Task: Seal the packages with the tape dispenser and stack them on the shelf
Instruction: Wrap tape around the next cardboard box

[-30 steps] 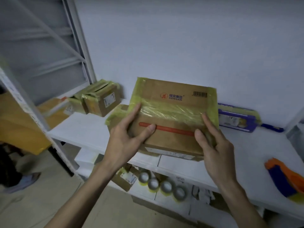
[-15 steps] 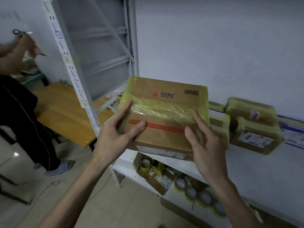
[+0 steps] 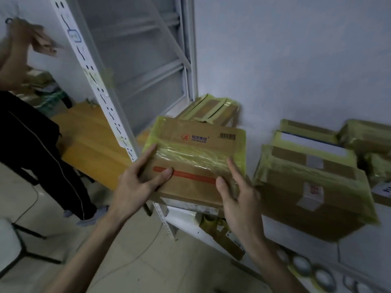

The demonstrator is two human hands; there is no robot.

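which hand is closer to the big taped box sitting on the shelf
Right. The right hand grips the right edge of the held package, just beside the big taped box; the left hand holds its left edge, farther off.

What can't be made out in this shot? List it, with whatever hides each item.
Head view throughout:
- Underside of the held package: hidden by its own top and by the left hand and right hand.
- Label on the big package to the right: too blurred to read.
- Tape rolls, bottom right: blurred, some cut by the bottom edge.
- Another person's hand, upper left: motion-blurred; what it holds is unclear.
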